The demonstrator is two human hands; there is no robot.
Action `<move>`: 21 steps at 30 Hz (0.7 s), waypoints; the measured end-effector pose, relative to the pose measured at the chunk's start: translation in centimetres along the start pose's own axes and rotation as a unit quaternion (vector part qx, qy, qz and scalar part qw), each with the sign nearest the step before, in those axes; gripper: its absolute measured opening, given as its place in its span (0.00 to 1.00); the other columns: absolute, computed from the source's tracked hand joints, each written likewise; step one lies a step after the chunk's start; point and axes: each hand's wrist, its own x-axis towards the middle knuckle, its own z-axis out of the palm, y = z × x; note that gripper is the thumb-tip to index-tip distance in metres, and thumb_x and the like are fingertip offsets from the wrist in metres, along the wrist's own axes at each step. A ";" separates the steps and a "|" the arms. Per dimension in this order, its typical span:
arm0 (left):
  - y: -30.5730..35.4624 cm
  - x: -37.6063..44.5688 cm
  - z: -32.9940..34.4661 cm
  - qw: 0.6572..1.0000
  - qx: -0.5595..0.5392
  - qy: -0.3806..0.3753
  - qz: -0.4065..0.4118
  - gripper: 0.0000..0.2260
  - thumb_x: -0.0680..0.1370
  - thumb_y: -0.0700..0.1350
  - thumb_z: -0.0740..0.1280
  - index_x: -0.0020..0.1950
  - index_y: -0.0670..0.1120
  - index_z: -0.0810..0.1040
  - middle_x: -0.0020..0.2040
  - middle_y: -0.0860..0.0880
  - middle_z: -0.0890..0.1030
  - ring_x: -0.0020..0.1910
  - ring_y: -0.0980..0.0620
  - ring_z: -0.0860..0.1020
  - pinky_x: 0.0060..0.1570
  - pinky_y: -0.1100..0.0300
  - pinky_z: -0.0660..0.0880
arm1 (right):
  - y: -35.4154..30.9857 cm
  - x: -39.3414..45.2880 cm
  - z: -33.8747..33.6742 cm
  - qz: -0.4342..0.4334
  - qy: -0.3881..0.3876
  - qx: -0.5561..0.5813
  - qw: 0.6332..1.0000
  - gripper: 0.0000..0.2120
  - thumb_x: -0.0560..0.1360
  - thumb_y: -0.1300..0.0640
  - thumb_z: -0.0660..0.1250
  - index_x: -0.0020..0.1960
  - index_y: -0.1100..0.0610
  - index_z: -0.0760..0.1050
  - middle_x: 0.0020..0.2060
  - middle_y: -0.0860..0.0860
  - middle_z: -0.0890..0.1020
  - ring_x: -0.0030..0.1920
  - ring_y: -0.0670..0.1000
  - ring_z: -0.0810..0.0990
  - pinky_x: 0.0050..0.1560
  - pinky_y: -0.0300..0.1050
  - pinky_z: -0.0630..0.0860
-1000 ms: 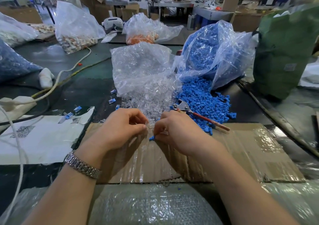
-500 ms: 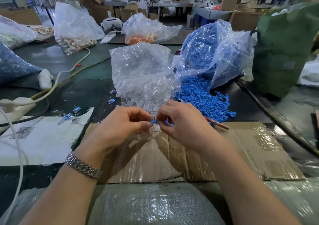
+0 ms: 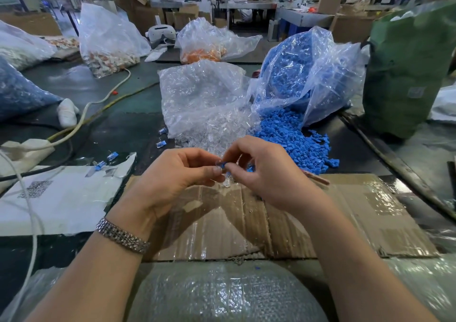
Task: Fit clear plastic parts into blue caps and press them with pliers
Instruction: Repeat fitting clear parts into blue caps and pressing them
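- Fitting step: left hand (image 3: 177, 173) and right hand (image 3: 261, 171) pinch one blue cap (image 3: 221, 165) and clear plastic part (image 3: 226, 179) between fingertips, above the cardboard (image 3: 357, 213).
- Next, probably: the pliers (image 3: 318, 178), lying just right, must be gripped for pressing.

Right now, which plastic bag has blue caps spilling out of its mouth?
The blue-filled bag, right of the clear-parts bag; its caps spill onto the table.
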 end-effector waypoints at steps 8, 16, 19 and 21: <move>-0.4 0.4 -0.3 0.997 -0.081 0.010 0.013 0.08 0.68 0.40 0.75 0.47 0.47 0.87 0.49 0.39 0.86 0.49 0.44 0.85 0.48 0.59 0.82 | 4.0 0.0 -2.8 0.336 -0.022 -0.264 0.904 0.23 0.76 0.39 0.68 0.61 0.55 0.71 0.59 0.55 0.74 0.63 0.59 0.72 0.65 0.60 0.70; -0.7 0.7 -0.6 0.994 -0.102 0.021 0.019 0.08 0.70 0.40 0.76 0.49 0.47 0.86 0.52 0.39 0.86 0.51 0.42 0.85 0.47 0.60 0.80 | 3.4 -0.2 -2.5 0.323 -0.069 -0.242 0.912 0.23 0.75 0.36 0.67 0.53 0.57 0.73 0.49 0.53 0.79 0.51 0.58 0.78 0.57 0.58 0.77; -0.9 0.9 -0.7 0.994 -0.108 0.026 0.019 0.08 0.71 0.40 0.76 0.48 0.47 0.87 0.52 0.39 0.86 0.51 0.42 0.85 0.46 0.61 0.80 | 3.2 -0.1 -1.8 0.314 -0.070 -0.275 0.906 0.24 0.74 0.40 0.70 0.59 0.57 0.70 0.55 0.55 0.76 0.55 0.58 0.76 0.58 0.58 0.76; -0.9 0.9 -0.7 0.993 -0.113 0.028 0.022 0.08 0.71 0.41 0.76 0.48 0.47 0.87 0.52 0.40 0.86 0.50 0.43 0.85 0.46 0.61 0.80 | 3.1 0.1 -1.4 0.307 -0.064 -0.280 0.907 0.21 0.75 0.42 0.68 0.57 0.57 0.70 0.53 0.56 0.76 0.53 0.58 0.76 0.55 0.56 0.76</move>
